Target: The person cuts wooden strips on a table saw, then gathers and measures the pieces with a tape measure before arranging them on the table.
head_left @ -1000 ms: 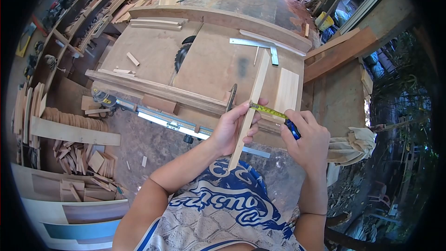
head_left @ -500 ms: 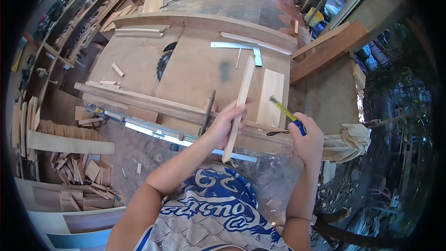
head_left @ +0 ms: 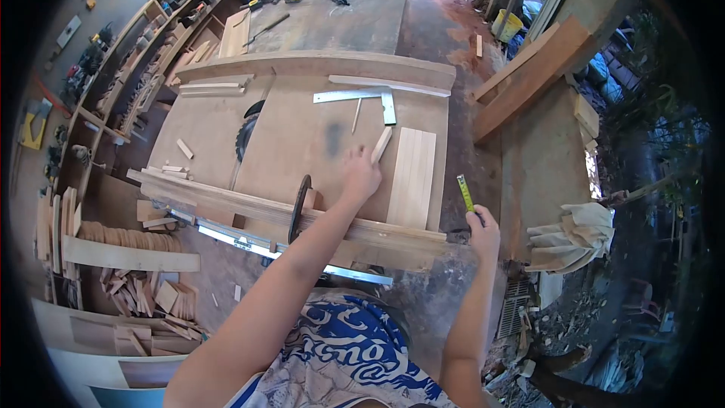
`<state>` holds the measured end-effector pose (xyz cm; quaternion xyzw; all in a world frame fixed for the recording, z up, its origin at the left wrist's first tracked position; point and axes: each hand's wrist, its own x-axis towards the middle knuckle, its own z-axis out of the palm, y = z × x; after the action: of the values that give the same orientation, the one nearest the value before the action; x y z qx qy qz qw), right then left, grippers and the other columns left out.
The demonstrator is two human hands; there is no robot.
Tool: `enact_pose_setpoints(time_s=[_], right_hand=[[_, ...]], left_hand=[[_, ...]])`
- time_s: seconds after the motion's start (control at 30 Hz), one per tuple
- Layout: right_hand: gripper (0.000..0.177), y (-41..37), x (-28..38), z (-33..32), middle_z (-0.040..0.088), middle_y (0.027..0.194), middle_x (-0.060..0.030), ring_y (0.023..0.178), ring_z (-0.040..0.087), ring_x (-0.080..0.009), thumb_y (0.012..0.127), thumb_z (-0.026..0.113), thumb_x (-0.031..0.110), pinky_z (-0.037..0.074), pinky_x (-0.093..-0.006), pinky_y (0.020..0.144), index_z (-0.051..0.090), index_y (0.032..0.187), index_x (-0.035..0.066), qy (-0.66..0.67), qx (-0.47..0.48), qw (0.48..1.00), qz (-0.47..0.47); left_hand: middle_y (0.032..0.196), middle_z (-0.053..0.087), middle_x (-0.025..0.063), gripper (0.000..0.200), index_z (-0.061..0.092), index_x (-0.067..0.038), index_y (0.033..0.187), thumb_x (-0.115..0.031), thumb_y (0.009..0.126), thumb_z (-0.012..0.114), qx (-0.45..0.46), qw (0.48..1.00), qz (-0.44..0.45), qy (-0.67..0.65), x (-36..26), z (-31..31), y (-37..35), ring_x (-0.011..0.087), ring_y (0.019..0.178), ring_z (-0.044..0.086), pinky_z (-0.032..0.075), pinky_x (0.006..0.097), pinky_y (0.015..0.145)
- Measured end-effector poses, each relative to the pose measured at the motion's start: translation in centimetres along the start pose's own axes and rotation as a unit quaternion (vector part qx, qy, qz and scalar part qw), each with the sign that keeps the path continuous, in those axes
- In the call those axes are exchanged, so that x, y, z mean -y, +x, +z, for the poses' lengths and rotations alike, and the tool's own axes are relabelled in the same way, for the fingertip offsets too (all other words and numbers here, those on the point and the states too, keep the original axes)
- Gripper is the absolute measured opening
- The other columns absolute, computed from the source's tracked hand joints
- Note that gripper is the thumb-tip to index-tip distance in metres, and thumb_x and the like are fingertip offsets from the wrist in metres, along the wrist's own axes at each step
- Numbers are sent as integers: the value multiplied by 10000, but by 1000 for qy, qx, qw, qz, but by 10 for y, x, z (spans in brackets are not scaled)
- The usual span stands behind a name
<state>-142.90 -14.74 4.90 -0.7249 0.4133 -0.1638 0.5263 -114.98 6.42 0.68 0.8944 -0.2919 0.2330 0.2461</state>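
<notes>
My left hand [head_left: 361, 172] is over the saw table's wooden top [head_left: 294, 143], closed on a pale wooden strip [head_left: 383, 143]. The strip's far end sticks out beyond my fingers, and the rest is hidden by the hand. To the right of the table, my right hand [head_left: 484, 233] grips a tape measure whose yellow blade [head_left: 464, 193] is partly drawn out and points away from me. Its case is mostly covered by my fingers. Right of the strip lies a pale board [head_left: 413, 177]. Beyond it are a metal try square [head_left: 388, 106] and a pencil [head_left: 356, 115].
A toothed saw blade [head_left: 248, 132] stands up through the table top on the left. Raised wooden rails [head_left: 317, 64] run along the far and near edges. A thick timber post [head_left: 532, 79] slants at the right. Shelves of tools [head_left: 124, 68] line the left wall.
My left hand has moved forward over the table with the wooden strip, which now shows much shorter. My right hand has moved slightly down and left, and the tape blade points more straight ahead.
</notes>
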Motion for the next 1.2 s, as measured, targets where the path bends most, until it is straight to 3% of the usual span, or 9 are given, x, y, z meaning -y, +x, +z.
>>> enact_pose_setpoints(time_s=[0.03, 0.1, 0.2, 0.33, 0.43, 0.5, 0.7, 1.03, 1.2], right_hand=[[359, 7, -13, 7, 702, 864, -72, 808, 635, -148, 927, 760, 269, 513, -321, 774, 733, 1229, 76, 5, -4, 1000, -2], [363, 16, -24, 17, 721, 916, -88, 860, 663, -172, 930, 755, 281, 523, -336, 813, 735, 1232, 81, 11, -11, 1000, 9], [380, 20, -30, 21, 739, 994, -102, 933, 675, -187, 931, 750, 292, 522, -346, 865, 732, 1244, 78, 26, -10, 1000, 15], [397, 18, -32, 16, 748, 1055, -105, 981, 674, -195, 933, 744, 299, 516, -352, 898, 725, 1255, 67, 46, 2, 999, 8], [403, 20, -41, 13, 751, 1056, -103, 987, 675, -199, 936, 743, 300, 516, -355, 901, 720, 1255, 54, 58, 11, 998, 15], [389, 18, -49, 11, 741, 1012, -73, 940, 670, -178, 937, 744, 278, 520, -337, 874, 718, 1241, 38, 54, -8, 998, 8], [358, 2, -35, 8, 666, 856, -14, 627, 568, -106, 936, 748, 231, 473, -289, 565, 728, 1244, 50, 127, 8, 991, 46], [372, -14, -22, 1, 642, 842, -11, 577, 536, -97, 943, 745, 235, 441, -282, 489, 718, 1269, 57, 143, -7, 987, 74], [365, -12, -37, 0, 650, 866, -17, 587, 545, -96, 952, 746, 227, 472, -284, 508, 717, 1271, 52, 139, -7, 988, 63]], left_hand=[[1080, 707, 248, 365, 676, -43, 1243, -257, 948, 654, -3, 1000, 1, 5, -8, -6, 4, 430, 1021, 707, 570, 502, 896], [1092, 743, 217, 333, 739, -52, 1161, -301, 951, 669, 297, 939, -85, -154, -19, -7, 9, 393, 1015, 720, 571, 481, 915], [1011, 772, 178, 304, 753, -42, 1058, -327, 963, 703, 390, 908, -120, -91, -18, 16, 2, 332, 960, 738, 578, 446, 855], [1004, 776, 170, 300, 758, -44, 1060, -325, 966, 714, 368, 912, -121, -134, -6, 30, -4, 320, 937, 744, 581, 435, 843], [1019, 775, 167, 318, 742, -54, 1157, -303, 960, 722, 422, 853, -228, -205, -2, 30, -3, 301, 959, 745, 582, 424, 854], [1128, 754, 172, 306, 748, -91, 1207, -230, 936, 714, 292, 918, -154, -222, -7, 23, -8, 337, 1047, 729, 582, 453, 903], [1167, 739, 84, 327, 705, -220, 1292, -212, 967, 678, 326, 938, -11, -116, -22, -3, -1, 310, 1039, 726, 587, 443, 887], [1089, 755, 136, 245, 728, -134, 1167, -128, 936, 645, 297, 941, -14, -159, -4, 16, -8, 338, 1025, 721, 584, 441, 881], [987, 767, 189, 250, 731, -66, 1092, -228, 925, 640, 287, 949, -118, -63, -22, -4, 0, 385, 933, 734, 589, 478, 844]])
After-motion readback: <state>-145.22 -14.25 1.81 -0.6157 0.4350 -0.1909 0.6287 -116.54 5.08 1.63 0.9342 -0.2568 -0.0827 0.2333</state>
